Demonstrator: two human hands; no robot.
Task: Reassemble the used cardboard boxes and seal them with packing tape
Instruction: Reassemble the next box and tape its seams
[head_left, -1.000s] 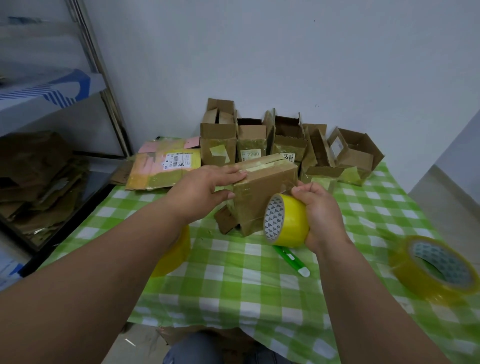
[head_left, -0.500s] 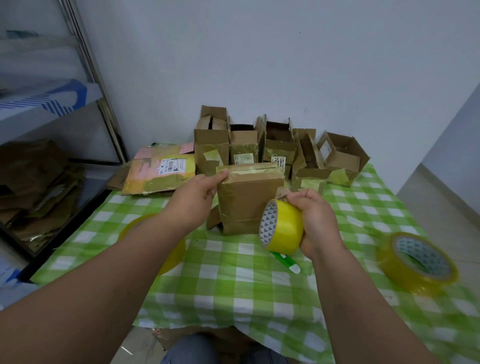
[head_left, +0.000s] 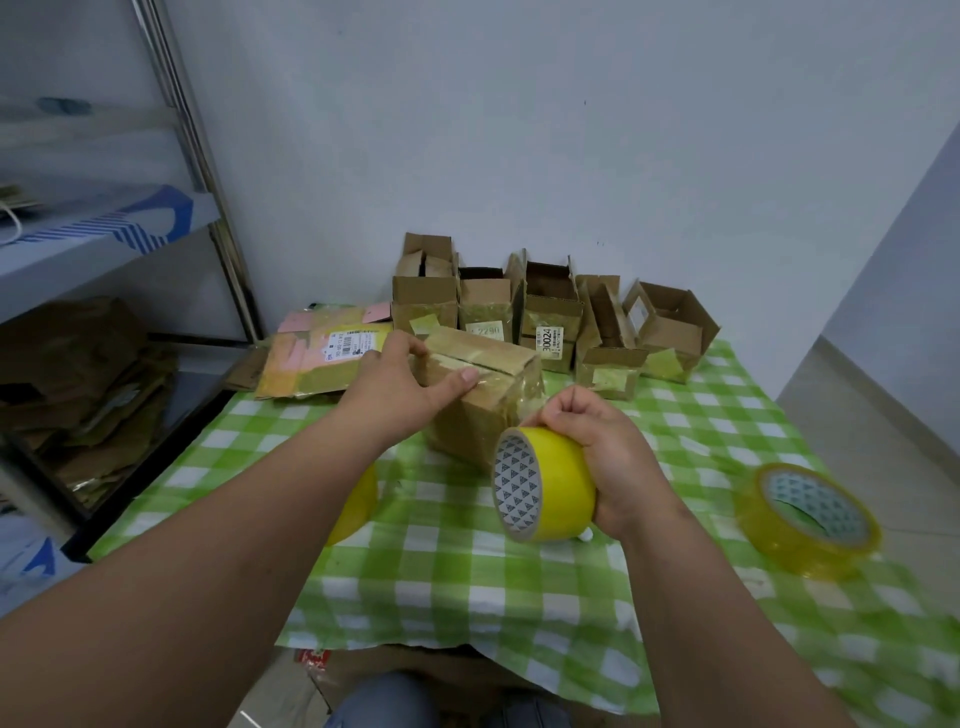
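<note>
Obs., at the table. The person sits before a table (head_left: 467, 582) spread with a green-and-white checked cloth.

Work piece: one cardboard box (head_left: 483, 395), closed, standing on the cloth at mid-table. Its top flaps meet along a seam with a visible dark gap; old glossy tape covers the top and the right end.

Left hand (head_left: 400, 384): laid over the box's near-left top corner, fingers along the left edge, thumb stretched flat across the top flap beside the seam. It presses and steadies; the fingers are not curled closed.

Right hand (head_left: 597, 457): fingers wrapped round a yellow tape roll (head_left: 543, 483), core facing left toward the viewer. Roll sits just below and right of the box's near-right corner, close to it. Thumb and forefinger pinch together at the top of the roll, next to the box's taped end; whether a tape strand runs between them, cannot tell.

Surroundings: row of open boxes (head_left: 550, 317) against the wall behind; a flattened carton (head_left: 322, 358) at back left; a second tape roll (head_left: 810, 519) lying flat, well to the right; a third yellow roll (head_left: 358, 504) partly hidden under the left forearm.
</note>
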